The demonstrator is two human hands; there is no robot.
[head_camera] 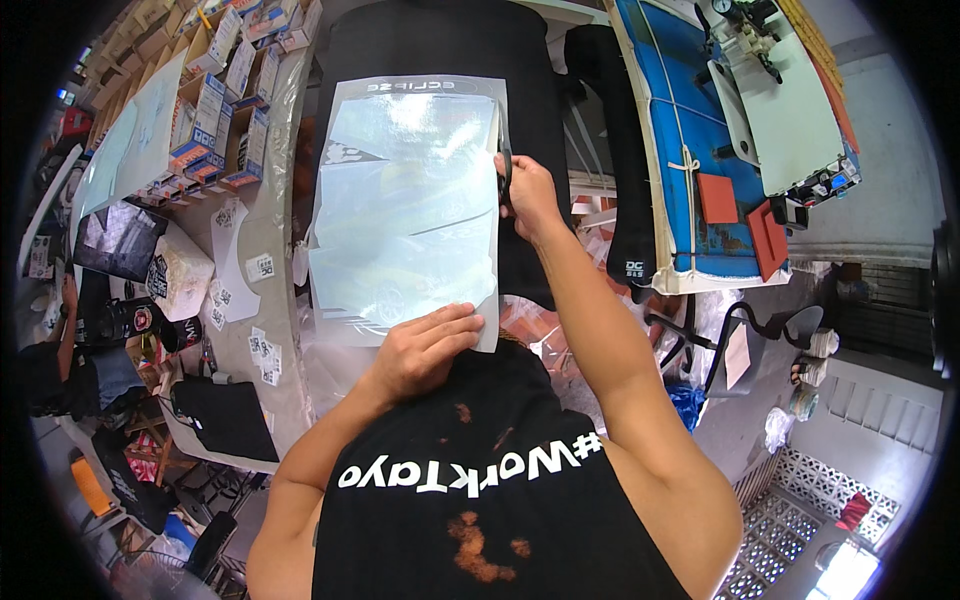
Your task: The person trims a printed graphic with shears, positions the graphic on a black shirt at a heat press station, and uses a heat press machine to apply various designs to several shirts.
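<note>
A large translucent transfer film sheet (401, 195) with pale blue backing and a mirrored print lies over black fabric (442, 45) in front of me. My left hand (431, 349) rests with its fingers on the sheet's near right corner. At the sheet's right edge my right hand (526, 195) holds black-handled scissors (506, 169), their blades pointing away from me along that edge. Part of the blades is hidden by the film, and how far they are apart I cannot tell.
To the left, a long table (281, 300) bears small printed stickers (262, 352) and cardboard boxes (202, 112). A blue-topped bench (667, 150) with red pads and a heat press (799, 112) stands at the right. At the far left edge a person's arm (67, 322) shows.
</note>
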